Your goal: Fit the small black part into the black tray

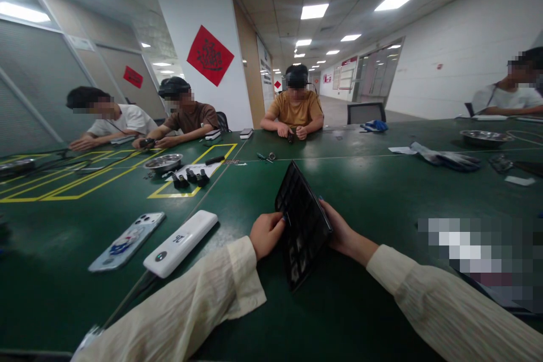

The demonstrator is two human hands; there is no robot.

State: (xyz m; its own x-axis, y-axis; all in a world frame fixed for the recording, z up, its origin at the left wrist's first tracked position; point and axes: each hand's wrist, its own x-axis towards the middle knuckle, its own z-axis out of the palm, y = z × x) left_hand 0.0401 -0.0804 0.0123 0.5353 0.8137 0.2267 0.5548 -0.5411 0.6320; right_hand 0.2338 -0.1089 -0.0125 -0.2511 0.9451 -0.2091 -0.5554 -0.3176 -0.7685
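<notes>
A thin black tray-like panel (299, 237), its face divided into several compartments, is held tilted up on edge above the green table. My left hand (267, 233) is closed at its left edge, with the thumb on the compartment face. A thin bright line shows by the thumb tip; I cannot make out what it is. My right hand (341, 232) grips the panel's right edge, with the fingers partly hidden behind it. A white power bank (182, 243) with a cable and a phone in a printed clear case (127, 242) lie left of my left forearm.
Beyond the panel, small black parts (190, 177) and a metal bowl (163, 163) sit near yellow tape on the table (237, 226). Gloves (445, 157) and another metal bowl (486, 137) lie to the right. Several people sit around the table.
</notes>
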